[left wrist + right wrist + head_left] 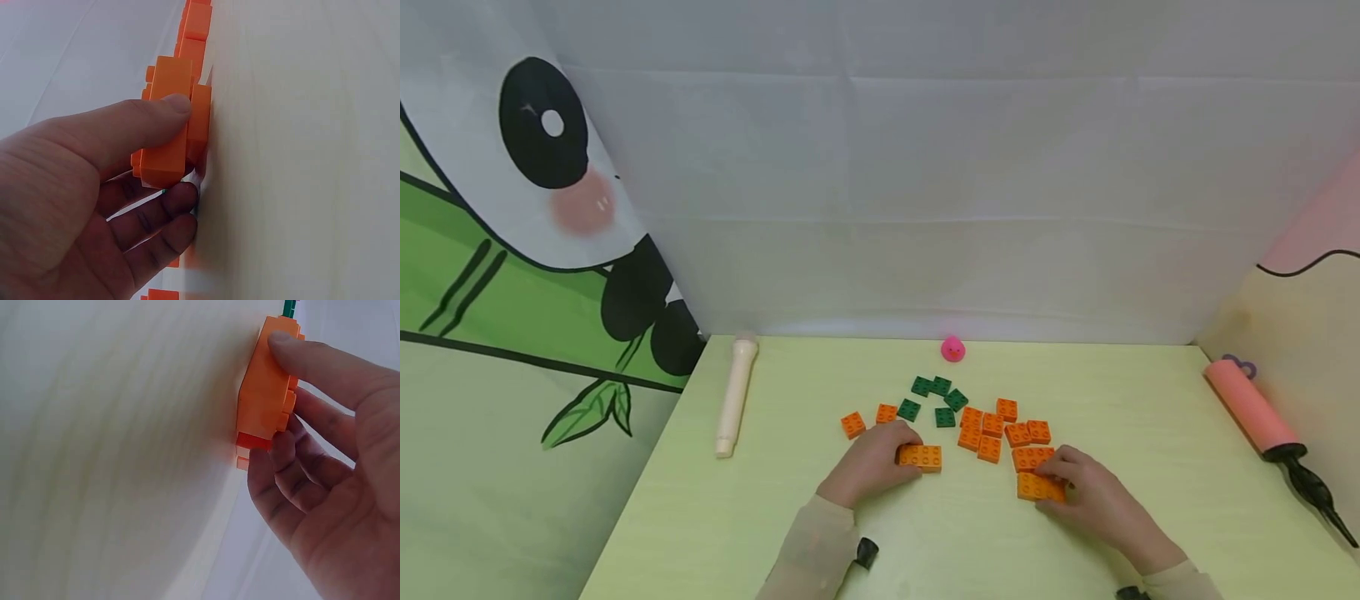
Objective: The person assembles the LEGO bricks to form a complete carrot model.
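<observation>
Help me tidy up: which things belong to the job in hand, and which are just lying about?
Job, apparently:
orange studded plastic bricks, some in left hand and right hand
square green plastic bricks, probably

Lying about:
pale cylindrical stick
small round pink toy
pink-and-black tubular pump

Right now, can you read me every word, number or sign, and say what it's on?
There are none I can read.
Orange bricks and green bricks: any marks on the studs are too small to tell.
Pink tube: no lettering that I can see.
Cartoon picture: drawing only, no letters.
</observation>
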Available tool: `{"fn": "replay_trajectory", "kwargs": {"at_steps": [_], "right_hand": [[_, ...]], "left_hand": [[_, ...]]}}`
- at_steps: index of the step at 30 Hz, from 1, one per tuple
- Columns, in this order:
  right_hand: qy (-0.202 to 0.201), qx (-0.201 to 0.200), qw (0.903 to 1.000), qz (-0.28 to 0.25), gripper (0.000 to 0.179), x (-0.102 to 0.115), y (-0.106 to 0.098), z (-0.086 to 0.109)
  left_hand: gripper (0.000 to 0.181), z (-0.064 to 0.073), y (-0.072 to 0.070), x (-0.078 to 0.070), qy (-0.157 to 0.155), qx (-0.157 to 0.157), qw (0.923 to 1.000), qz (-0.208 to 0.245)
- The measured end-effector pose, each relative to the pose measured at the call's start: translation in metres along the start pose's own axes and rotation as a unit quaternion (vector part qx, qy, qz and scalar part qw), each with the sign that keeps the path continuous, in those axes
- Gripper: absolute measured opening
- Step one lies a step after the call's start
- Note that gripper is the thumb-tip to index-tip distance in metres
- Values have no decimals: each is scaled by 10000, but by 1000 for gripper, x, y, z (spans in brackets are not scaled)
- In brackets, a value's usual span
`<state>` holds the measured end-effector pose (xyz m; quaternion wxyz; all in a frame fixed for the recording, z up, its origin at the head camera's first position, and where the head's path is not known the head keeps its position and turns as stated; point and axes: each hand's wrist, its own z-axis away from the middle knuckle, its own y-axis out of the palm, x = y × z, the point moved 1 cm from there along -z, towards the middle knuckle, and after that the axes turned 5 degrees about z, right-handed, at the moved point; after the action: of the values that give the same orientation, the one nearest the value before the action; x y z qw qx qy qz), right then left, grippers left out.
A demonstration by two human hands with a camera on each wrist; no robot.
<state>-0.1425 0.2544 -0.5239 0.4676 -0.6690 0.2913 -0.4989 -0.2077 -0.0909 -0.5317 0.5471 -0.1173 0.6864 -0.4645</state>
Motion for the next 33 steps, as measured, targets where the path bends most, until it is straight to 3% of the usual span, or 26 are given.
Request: {"fn": "replay_trajectory", "kwargs": {"at_steps": [8, 12, 21, 33], "right_hand": [[-216, -317, 9986, 364, 33, 10, 1, -1], [-352, -427, 9984, 133, 35, 20, -1, -8], [-457, -75, 9989, -113, 32, 47, 1, -33], [-718, -245, 9957, -534, 30, 78, 20, -66]], "left_hand": [[33, -1, 0, -1, -3, 1, 10000, -6], [33, 0, -1, -2, 40, -9, 10000, 0], [34, -1, 0, -3, 47, -17, 10000, -24], [32, 0, 1, -4, 173, -45, 9998, 29]]}}
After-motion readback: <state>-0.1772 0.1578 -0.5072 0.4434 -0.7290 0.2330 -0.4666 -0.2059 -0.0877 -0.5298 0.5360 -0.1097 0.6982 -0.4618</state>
